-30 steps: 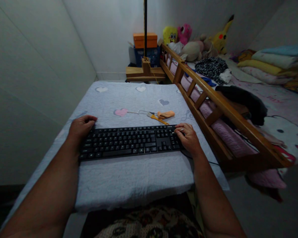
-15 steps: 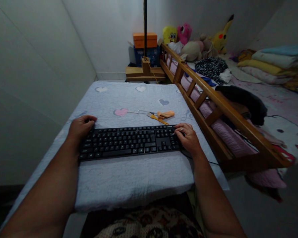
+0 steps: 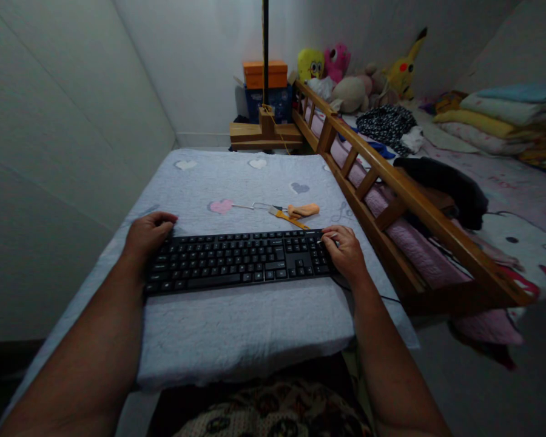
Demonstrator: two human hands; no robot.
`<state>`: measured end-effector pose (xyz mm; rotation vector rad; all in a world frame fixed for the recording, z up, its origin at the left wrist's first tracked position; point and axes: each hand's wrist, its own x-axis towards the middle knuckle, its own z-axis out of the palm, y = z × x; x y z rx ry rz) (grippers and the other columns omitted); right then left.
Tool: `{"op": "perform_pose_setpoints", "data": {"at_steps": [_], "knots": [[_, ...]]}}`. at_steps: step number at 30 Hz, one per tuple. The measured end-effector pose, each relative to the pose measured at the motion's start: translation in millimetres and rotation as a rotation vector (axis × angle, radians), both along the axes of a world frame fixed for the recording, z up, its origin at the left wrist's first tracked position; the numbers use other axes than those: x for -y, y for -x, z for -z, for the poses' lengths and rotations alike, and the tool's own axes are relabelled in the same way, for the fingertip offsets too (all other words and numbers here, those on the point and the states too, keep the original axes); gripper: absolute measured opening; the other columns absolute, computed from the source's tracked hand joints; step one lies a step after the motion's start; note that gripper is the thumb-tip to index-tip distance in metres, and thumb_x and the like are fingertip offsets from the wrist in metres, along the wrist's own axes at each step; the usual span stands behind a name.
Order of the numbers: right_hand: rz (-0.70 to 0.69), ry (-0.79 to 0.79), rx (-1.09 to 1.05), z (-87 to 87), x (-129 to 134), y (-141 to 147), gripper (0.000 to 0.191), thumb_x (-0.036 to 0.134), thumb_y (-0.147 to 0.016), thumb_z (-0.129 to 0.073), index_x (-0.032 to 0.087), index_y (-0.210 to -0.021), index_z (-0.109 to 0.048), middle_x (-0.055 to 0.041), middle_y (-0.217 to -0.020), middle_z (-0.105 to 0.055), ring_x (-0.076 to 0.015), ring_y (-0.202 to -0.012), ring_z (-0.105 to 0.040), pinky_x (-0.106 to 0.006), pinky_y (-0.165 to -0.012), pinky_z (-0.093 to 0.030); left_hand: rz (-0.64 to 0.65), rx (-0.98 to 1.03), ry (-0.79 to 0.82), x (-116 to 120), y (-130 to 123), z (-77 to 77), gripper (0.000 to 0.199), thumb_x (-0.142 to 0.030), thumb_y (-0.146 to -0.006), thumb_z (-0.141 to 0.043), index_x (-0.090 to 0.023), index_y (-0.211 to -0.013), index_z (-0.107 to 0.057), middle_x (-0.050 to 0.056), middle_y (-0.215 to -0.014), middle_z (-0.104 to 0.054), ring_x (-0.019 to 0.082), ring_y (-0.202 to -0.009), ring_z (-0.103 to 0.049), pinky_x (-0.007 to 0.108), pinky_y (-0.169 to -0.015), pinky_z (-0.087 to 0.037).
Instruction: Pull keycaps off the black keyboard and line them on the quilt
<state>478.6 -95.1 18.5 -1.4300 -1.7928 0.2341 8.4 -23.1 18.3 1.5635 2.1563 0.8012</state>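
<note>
A black keyboard (image 3: 227,261) lies flat across the cloth in front of me. My left hand (image 3: 149,235) rests at its left end, fingers curled around the far corner. At the other end, my right hand (image 3: 344,250) pinches a thin white stick that looks like a cotton swab (image 3: 331,237), its tip at the number keys. Beyond the keyboard lie a small brush (image 3: 289,218) with a yellow handle and a thin bent wire tool (image 3: 266,206) that runs to an orange handle (image 3: 304,210).
A pale cloth with hearts (image 3: 218,176) covers the table. Along the right runs a wooden bed rail (image 3: 391,182), with bedding and plush toys (image 3: 351,92) behind it. A wooden stand (image 3: 267,130) with a dark pole and stacked boxes (image 3: 266,74) is at the back. The keyboard cable (image 3: 386,298) trails right.
My right hand and the swab have shifted very slightly over the number keys. The left hand and the keyboard stay in place.
</note>
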Motion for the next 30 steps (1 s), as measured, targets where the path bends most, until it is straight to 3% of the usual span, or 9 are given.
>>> {"op": "perform_pose_setpoints", "data": {"at_steps": [14,30], "knots": [[0.063,-0.042,0.028,2.4,-1.3,-5.3,0.018,0.023,-0.088,-0.056,0.026,-0.072,-0.065,-0.0049,-0.092,-0.074,-0.0246,-0.098,-0.063,-0.044,-0.096,-0.046,0.004,0.013,-0.005,0.1,2.0,1.3,0.05,-0.039,-0.063,-0.055,-0.015,-0.103,-0.074,0.004,-0.084,-0.07,0.022,-0.075,-0.059,0.038,-0.081,-0.051],[0.043,-0.025,0.011,-0.6,1.9,-6.1,0.017,0.019,-0.083,-0.056,0.025,-0.068,-0.061,-0.0053,-0.094,-0.073,-0.0253,-0.099,-0.062,-0.045,-0.094,-0.047,0.003,0.037,-0.003,1.2,0.4,0.0,0.05,-0.038,-0.063,-0.055,-0.015,-0.103,-0.073,0.004,-0.082,-0.069,0.023,-0.074,-0.058,0.036,-0.077,-0.051]]}}
